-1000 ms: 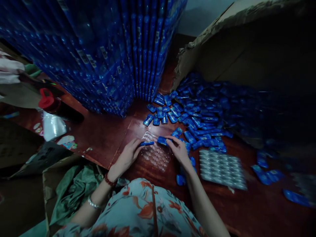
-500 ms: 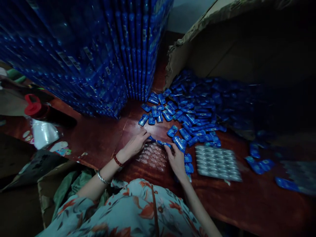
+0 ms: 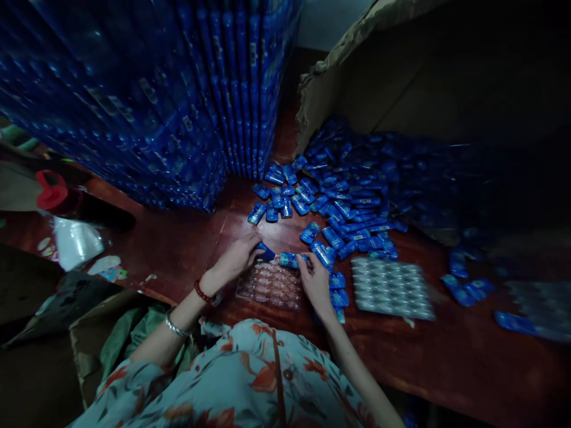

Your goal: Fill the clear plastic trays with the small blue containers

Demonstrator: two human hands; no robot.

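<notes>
My left hand (image 3: 237,257) pinches a small blue packet (image 3: 266,252) between thumb and fingers, over the back edge of a clear plastic tray (image 3: 270,286) with rows of moulded bumps. Another blue packet (image 3: 289,260), printed on its face, is gripped by its right end in my right hand (image 3: 316,282). The two packets are close together with a small gap between them. The clear tray lies on the reddish-brown table in front of my body. Beside my right hand lie several loose blue packets (image 3: 322,254), some partly hidden by the hand.
Tall stacks of blue packs (image 3: 241,101) stand at the back left. A torn cardboard box (image 3: 357,77) spills a heap of blue packets (image 3: 357,202) onto the table. More moulded clear trays (image 3: 391,289) lie to the right. A dark bottle with a red lid (image 3: 84,205) lies left.
The packets in both hands have tilted to show more of their faces. My left hand has shifted slightly left, and more of the clear tray shows. The whole view has moved a little.
</notes>
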